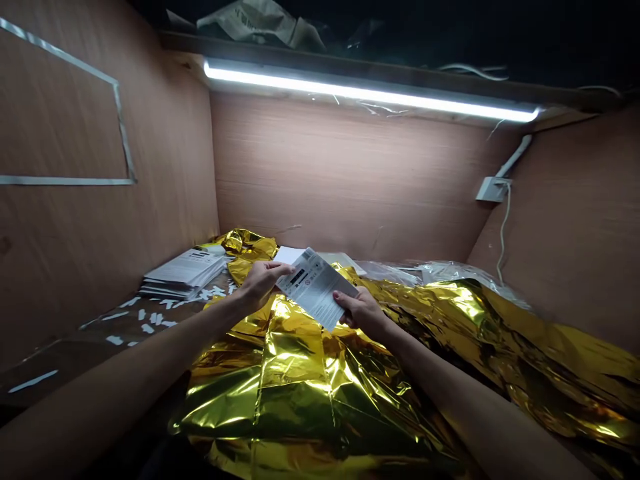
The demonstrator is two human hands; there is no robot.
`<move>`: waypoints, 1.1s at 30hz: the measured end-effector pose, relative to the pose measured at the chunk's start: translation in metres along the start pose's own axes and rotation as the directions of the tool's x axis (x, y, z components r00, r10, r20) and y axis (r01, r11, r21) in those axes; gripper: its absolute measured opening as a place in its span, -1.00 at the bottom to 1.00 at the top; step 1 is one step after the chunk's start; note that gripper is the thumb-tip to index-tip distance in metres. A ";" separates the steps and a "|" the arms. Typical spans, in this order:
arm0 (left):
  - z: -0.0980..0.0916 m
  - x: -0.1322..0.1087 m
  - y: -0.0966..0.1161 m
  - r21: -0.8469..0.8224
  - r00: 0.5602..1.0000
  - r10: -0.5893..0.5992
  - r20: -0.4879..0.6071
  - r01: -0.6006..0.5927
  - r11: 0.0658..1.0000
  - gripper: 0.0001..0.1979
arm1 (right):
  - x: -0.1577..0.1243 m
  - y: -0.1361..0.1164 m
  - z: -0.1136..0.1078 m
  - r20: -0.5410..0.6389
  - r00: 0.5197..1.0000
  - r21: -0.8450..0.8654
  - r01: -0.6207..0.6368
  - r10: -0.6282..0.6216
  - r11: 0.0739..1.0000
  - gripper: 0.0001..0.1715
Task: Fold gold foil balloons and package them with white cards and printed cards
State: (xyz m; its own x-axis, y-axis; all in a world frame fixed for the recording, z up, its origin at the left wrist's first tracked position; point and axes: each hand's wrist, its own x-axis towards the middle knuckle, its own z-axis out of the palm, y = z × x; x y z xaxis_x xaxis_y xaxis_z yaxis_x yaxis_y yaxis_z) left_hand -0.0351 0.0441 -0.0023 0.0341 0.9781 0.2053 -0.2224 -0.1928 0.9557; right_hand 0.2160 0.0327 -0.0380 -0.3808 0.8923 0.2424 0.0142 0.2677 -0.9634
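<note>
Grip closed on both sides: left hand (263,280) pinches the upper edge of a printed card (315,288), and right hand (363,312) pinches its lower corner. The card is held tilted in the air, just above the crumpled gold foil sheet (300,373). Step in hand looks like handling the card over the foil; a stack of leaflets (183,270) lies on the bench (75,347) to the left, among white paper strips (150,320).

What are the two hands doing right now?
Left hand: closed, pinching the printed paper at its top end.
Right hand: closed, holding the same printed paper at its bottom end.
</note>
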 end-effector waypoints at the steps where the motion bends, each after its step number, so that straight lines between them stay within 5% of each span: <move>1: -0.003 -0.001 0.004 0.036 1.000 0.016 0.007 -0.016 0.999 -0.80 | -0.002 -0.002 0.000 0.034 0.999 -0.027 0.001 0.000 1.000 -0.46; 8: -0.012 -0.005 0.016 0.392 0.964 0.087 0.252 -0.184 0.901 -0.84 | -0.007 -0.003 -0.003 0.138 0.990 -0.114 0.044 -0.028 0.993 -0.45; 17: -0.011 0.002 -0.001 0.281 0.927 0.025 0.374 -0.139 0.949 -0.71 | -0.004 0.003 -0.008 0.130 0.991 -0.109 0.033 -0.018 0.993 -0.49; 22: -0.023 0.004 0.005 0.074 0.861 -0.096 0.499 0.068 0.995 -0.77 | -0.005 -0.004 -0.010 0.095 0.995 -0.021 0.024 -0.022 0.999 -0.50; 33: -0.031 0.006 0.003 0.038 0.877 -0.185 0.444 0.188 0.982 -0.69 | 0.002 0.016 -0.015 0.113 0.994 0.081 -0.016 0.007 0.997 -0.56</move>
State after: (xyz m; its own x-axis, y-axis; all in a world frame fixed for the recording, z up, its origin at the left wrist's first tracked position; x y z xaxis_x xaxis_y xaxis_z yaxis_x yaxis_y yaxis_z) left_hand -0.0654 0.0519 -0.0049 0.5037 0.8584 0.0970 -0.1747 -0.0088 0.9846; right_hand 0.2295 0.0440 -0.0512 -0.4824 0.8476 0.2209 -0.0541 0.2229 -0.9733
